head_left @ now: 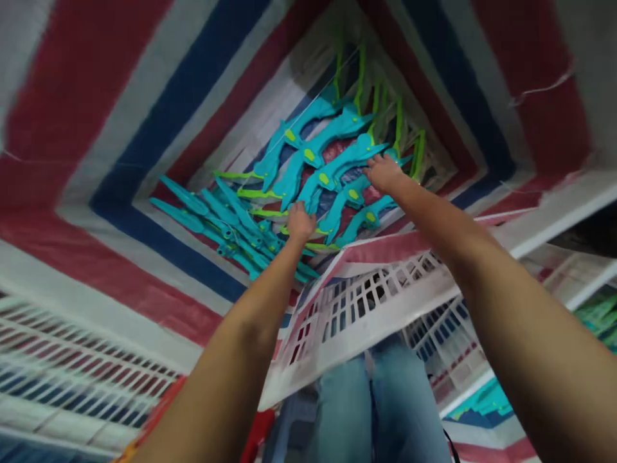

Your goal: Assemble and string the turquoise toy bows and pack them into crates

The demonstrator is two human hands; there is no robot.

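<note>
Several turquoise plastic pieces with lime-green parts [324, 178] lie in rows at the bottom of a deep container lined with red, white and blue striped sheeting [159, 244]. A pile of narrow turquoise pieces [231, 225] rests at their left. My left hand [301, 223] reaches down to the lower end of one turquoise piece, its fingers curled and partly hidden. At the upper right end of a turquoise piece is my right hand [383, 172], fingers bent against it. Blur hides what exactly each hand grips.
A white slatted crate wall [357, 302] stands between my legs and the pieces. Another slatted crate [87, 366] is at the lower left. More turquoise pieces [486, 399] lie in a lined crate at the lower right. A loose white string [544, 90] hangs on the liner.
</note>
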